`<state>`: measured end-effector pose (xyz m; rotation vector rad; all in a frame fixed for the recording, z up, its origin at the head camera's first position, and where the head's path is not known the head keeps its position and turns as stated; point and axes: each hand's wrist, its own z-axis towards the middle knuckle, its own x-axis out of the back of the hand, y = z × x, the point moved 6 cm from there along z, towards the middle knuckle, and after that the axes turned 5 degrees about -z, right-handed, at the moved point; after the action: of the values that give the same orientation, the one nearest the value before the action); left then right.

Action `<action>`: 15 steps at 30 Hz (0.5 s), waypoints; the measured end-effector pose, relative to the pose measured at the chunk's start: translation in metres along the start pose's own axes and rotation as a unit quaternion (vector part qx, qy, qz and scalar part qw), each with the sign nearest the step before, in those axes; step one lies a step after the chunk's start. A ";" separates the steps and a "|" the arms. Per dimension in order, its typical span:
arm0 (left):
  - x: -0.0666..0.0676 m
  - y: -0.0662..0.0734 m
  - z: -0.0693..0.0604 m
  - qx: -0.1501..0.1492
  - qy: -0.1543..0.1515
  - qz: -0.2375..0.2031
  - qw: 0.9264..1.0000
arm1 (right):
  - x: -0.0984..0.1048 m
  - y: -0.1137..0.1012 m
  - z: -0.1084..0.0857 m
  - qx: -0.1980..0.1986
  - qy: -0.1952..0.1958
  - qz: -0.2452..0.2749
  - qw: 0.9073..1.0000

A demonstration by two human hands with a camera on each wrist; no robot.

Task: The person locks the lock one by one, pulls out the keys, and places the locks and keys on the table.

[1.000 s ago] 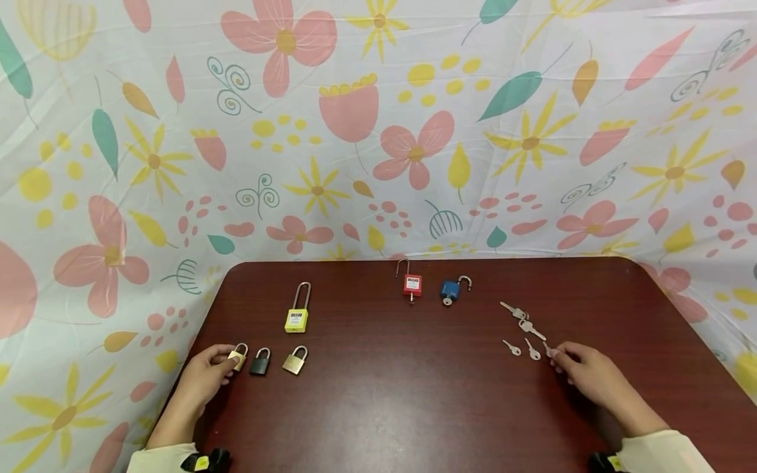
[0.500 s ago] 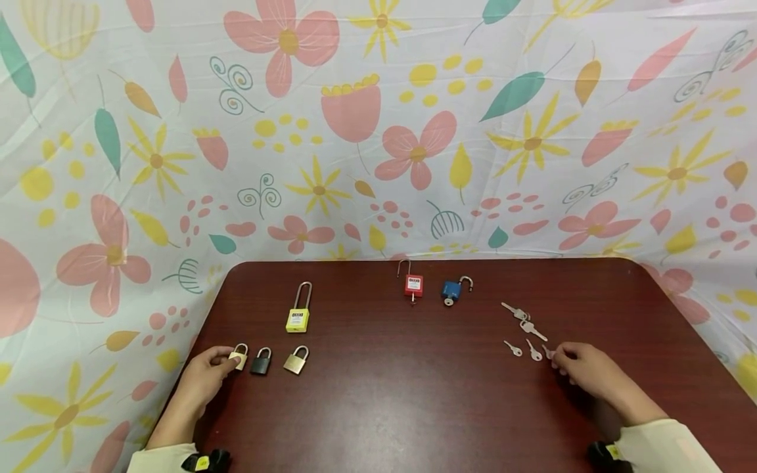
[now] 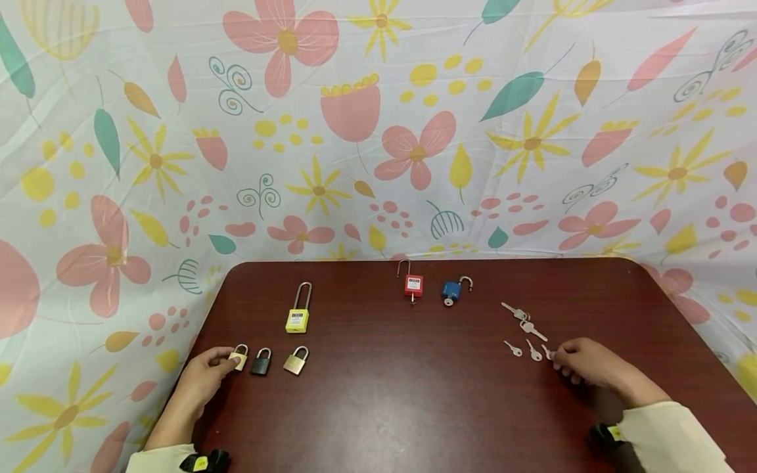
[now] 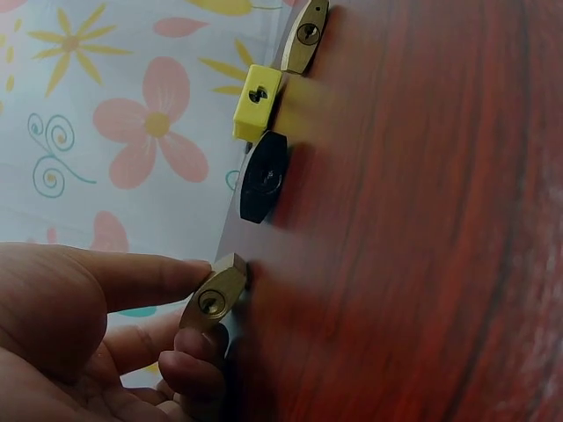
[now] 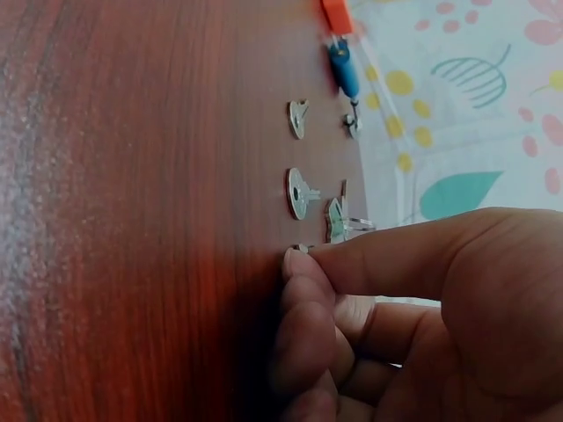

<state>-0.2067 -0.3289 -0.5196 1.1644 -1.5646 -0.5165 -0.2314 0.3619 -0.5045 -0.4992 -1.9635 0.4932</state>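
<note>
Gripping the leftmost brass padlock (image 4: 227, 283) beside the black padlock (image 3: 260, 365), the left hand (image 3: 204, 376) leaves its keyhole (image 4: 210, 303) bare, likely for access; the right hand (image 3: 588, 362) pinches the rightmost small key (image 3: 547, 352) on the surface (image 3: 402, 394).

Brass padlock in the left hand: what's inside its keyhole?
Nothing sticks out of the keyhole; only a dark slot shows. Whatever lies deeper inside the held brass padlock is hidden by its body.
</note>
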 end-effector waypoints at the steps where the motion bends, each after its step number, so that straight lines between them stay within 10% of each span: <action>1: 0.000 0.000 0.000 0.001 0.000 -0.002 1.000 | 0.000 0.000 0.000 -0.003 -0.001 0.002 1.000; 15: 0.000 -0.001 -0.001 -0.007 -0.003 -0.007 1.000 | -0.001 0.001 0.002 -0.001 0.014 -0.008 1.000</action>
<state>-0.2057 -0.3295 -0.5199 1.1653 -1.5566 -0.5402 -0.2325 0.3619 -0.5062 -0.4901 -1.9396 0.4718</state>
